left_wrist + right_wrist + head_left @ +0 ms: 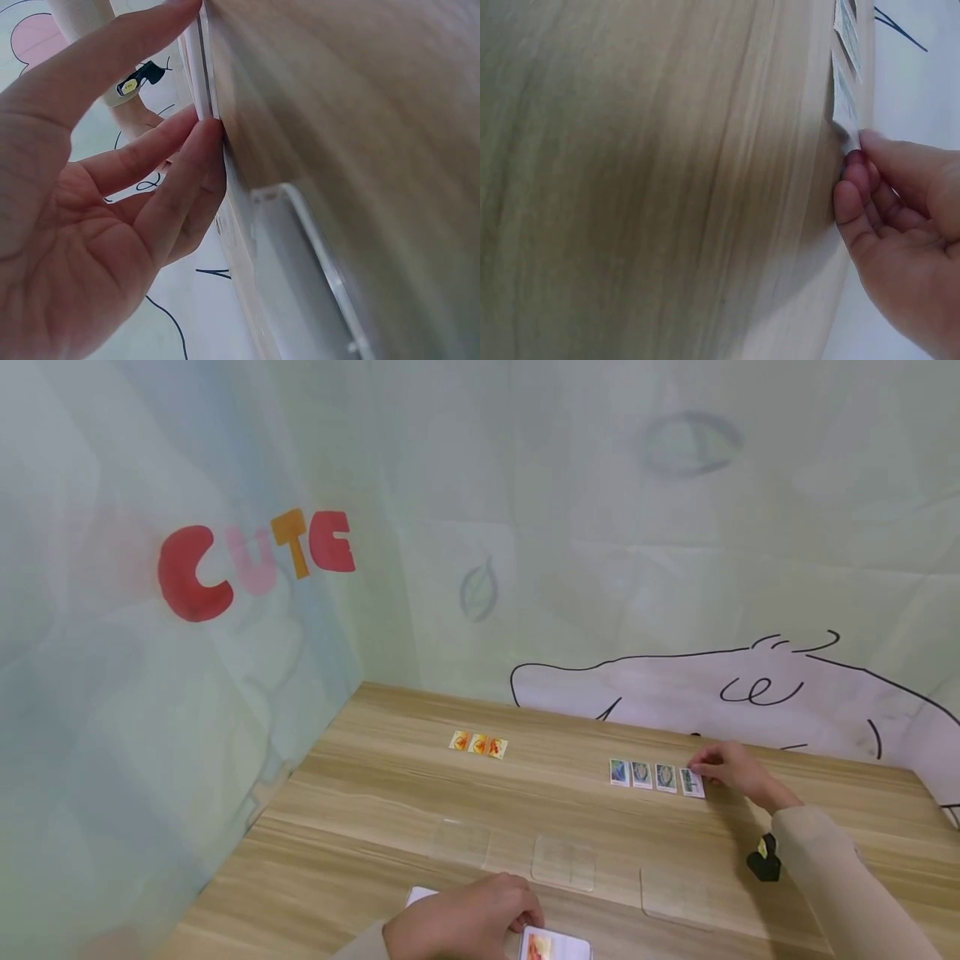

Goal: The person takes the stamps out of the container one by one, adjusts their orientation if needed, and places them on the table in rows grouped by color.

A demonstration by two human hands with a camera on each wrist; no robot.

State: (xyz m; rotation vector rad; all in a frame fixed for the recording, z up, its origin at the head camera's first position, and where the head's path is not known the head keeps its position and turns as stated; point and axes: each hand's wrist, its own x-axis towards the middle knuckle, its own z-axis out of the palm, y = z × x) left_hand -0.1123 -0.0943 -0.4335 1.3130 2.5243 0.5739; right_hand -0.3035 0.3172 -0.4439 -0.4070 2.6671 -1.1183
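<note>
My right hand [738, 770] reaches to the far right of the table. Its thumb and fingers pinch the near corner of a small picture card [844, 101], whose edge lifts and bends in the right wrist view. This card ends a row of several green-and-blue picture cards [641, 774]. At the front edge of the head view is my left hand [468, 920]. It holds a thin white stack of cards [199, 71] by the sides, thumb on one edge and fingertips on the other. An orange picture shows on the top card [558, 946].
Three small orange picture cards [478, 744] lie together at the back left. Clear square plates [562, 862] lie across the middle of the wooden table [360, 793]. Another white piece [418, 894] shows beside the left hand. Printed cloth walls [600, 568] stand behind and at left.
</note>
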